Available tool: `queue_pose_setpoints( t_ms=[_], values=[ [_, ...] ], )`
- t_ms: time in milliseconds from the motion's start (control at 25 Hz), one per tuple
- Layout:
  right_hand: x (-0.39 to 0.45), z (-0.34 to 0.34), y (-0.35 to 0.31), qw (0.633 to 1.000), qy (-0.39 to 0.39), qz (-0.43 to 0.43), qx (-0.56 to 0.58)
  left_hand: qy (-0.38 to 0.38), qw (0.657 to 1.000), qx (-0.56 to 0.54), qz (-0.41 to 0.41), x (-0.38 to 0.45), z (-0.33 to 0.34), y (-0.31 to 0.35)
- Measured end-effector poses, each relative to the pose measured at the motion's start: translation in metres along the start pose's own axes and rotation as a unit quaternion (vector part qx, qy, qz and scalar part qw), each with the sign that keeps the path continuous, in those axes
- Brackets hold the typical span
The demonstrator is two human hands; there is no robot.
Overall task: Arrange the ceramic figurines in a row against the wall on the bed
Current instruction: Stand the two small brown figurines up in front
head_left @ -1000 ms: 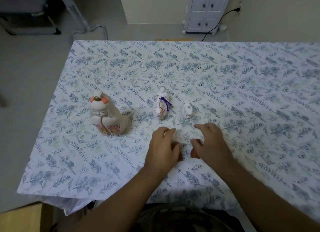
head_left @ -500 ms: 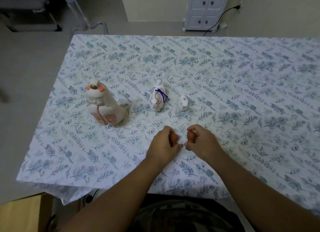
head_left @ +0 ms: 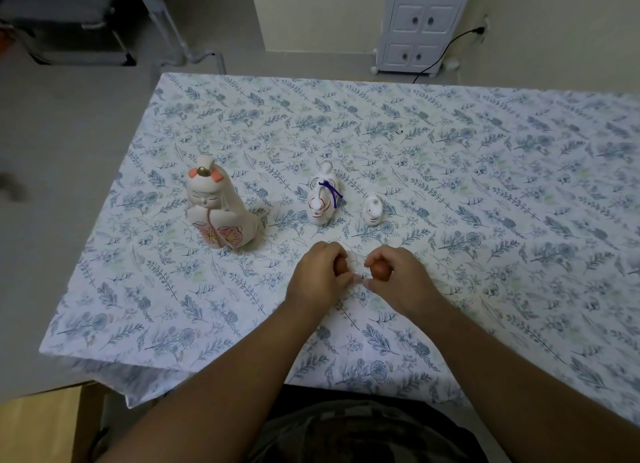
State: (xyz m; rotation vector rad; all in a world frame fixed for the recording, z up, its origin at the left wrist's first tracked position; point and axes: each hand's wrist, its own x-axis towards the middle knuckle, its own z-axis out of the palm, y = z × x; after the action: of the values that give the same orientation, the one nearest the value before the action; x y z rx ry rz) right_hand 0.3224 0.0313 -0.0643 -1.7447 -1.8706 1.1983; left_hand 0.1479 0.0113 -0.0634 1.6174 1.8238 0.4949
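Note:
On the floral bed sheet [head_left: 450, 158] stand three white ceramic figurines: a tall kneeling doll [head_left: 216, 208] at the left, a horse-like animal with a purple cord [head_left: 323, 203] in the middle, and a tiny animal [head_left: 372, 210] to its right. Just in front of them, my left hand [head_left: 318, 279] is closed around a small reddish-brown figurine [head_left: 341, 266]. My right hand [head_left: 398, 277] grips a second small reddish-brown figurine [head_left: 380, 269]. Both pieces are mostly hidden by my fingers. My hands nearly touch each other, low over the sheet.
The bed's left edge [head_left: 114, 199] drops to a grey floor. Beyond the far edge stands a white drawer cabinet [head_left: 422, 23] with a black cable [head_left: 446, 50] against a pale wall. A dark metal frame [head_left: 69, 23] stands at the top left.
My hands closed on the two small brown figurines and lifted them slightly; the view shifted so the figurines sit a little higher in frame.

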Motion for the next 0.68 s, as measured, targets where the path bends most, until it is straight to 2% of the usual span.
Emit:
queue_pose_setpoints(
  t_ms=[160,280,520,680],
  values=[
    [-0.003,0.003,0.002,0.998,0.045,0.036,0.002,-0.024,0.999,-0.026,-0.001,-0.004,0.004,-0.008],
    [-0.007,0.001,0.003,0.999,0.036,0.034,0.002,-0.026,0.999,-0.013,0.026,-0.009,0.008,-0.013],
    [-0.012,-0.001,0.002,0.997,0.037,-0.048,-0.037,-0.031,0.999,-0.026,0.028,-0.014,0.01,-0.017],
    [-0.014,0.002,0.004,0.998,0.021,-0.047,-0.046,-0.031,0.999,-0.027,0.021,-0.014,0.011,-0.018]
  ],
)
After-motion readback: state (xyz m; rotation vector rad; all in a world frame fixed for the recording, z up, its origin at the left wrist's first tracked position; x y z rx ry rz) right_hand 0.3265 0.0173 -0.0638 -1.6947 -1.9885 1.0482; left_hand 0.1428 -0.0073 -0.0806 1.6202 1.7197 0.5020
